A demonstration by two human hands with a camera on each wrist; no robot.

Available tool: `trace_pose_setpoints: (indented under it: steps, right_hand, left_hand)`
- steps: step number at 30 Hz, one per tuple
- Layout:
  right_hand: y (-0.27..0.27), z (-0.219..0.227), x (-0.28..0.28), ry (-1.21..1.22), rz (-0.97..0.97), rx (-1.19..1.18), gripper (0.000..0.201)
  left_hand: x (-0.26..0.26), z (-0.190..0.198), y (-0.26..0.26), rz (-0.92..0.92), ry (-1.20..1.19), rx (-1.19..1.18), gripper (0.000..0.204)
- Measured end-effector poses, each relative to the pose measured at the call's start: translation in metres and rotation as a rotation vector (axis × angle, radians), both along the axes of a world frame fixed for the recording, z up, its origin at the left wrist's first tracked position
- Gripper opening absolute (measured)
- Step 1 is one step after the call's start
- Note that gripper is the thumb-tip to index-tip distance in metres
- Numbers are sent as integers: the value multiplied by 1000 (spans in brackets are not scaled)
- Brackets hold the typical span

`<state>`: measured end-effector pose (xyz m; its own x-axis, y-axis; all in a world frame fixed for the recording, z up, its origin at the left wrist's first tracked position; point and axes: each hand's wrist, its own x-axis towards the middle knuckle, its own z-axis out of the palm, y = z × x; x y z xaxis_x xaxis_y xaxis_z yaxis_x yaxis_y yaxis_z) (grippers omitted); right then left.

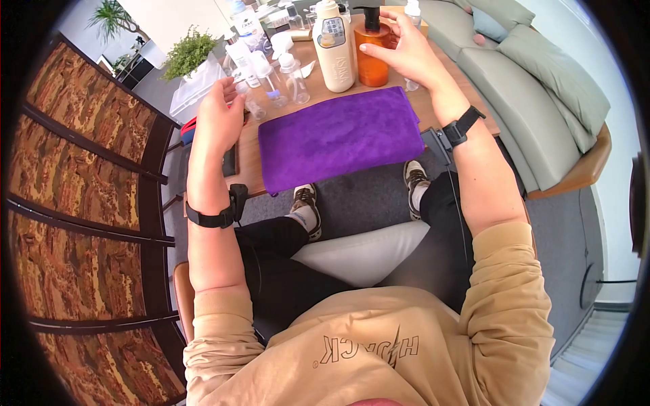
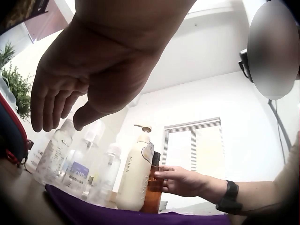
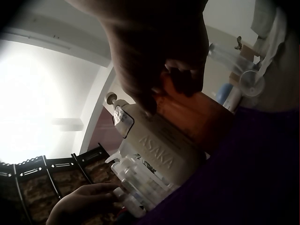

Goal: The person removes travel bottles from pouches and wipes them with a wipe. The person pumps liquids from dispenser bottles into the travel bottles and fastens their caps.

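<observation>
My right hand [image 1: 409,57] grips an amber pump bottle [image 1: 374,64], thumb across its near side and fingers round the far side. Close against that bottle stands a cream ASAKA pump bottle [image 1: 335,61], also in the right wrist view [image 3: 157,145]. My left hand [image 1: 221,118] hovers at the left of several clear bottles, fingers relaxed and slightly bent, beside a small clear bottle [image 1: 254,105]. In the left wrist view the left hand's fingers [image 2: 56,101] hang above a clear bottle [image 2: 55,152]; whether they touch its cap I cannot tell.
A folded purple cloth [image 1: 338,139] lies along the near edge of the wooden table [image 1: 467,91]. More bottles crowd the back left, near a clear plastic box [image 1: 189,95] and a potted plant [image 1: 189,54]. A grey sofa [image 1: 501,101] stands at the right, a folding screen [image 1: 88,176] at the left.
</observation>
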<state>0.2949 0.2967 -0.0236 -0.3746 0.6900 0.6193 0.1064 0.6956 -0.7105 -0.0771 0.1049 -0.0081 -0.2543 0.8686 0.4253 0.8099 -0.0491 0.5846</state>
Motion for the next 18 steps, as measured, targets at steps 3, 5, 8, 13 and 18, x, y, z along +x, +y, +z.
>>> trace_pose_setpoints:
  steps: [3, 5, 8, 13, 18]
  right_hand:
    - [1, 1, 0, 12, 38, -35, 87]
    - [-1, 2, 0, 15, 35, -44, 86]
    - [1, 1, -1, 16, 11, -46, 84]
    - [-1, 2, 0, 25, 40, -60, 85]
    - [-7, 4, -1, 13, -6, -69, 84]
  left_hand:
    - [6, 9, -8, 21, -11, 31, 48]
    - [11, 20, -18, 27, -10, 44, 45]
    - [18, 42, -39, 3, 26, 113, 40]
    - [34, 84, -77, -17, -143, 165, 36]
    - [28, 92, -85, -56, -274, 234, 35]
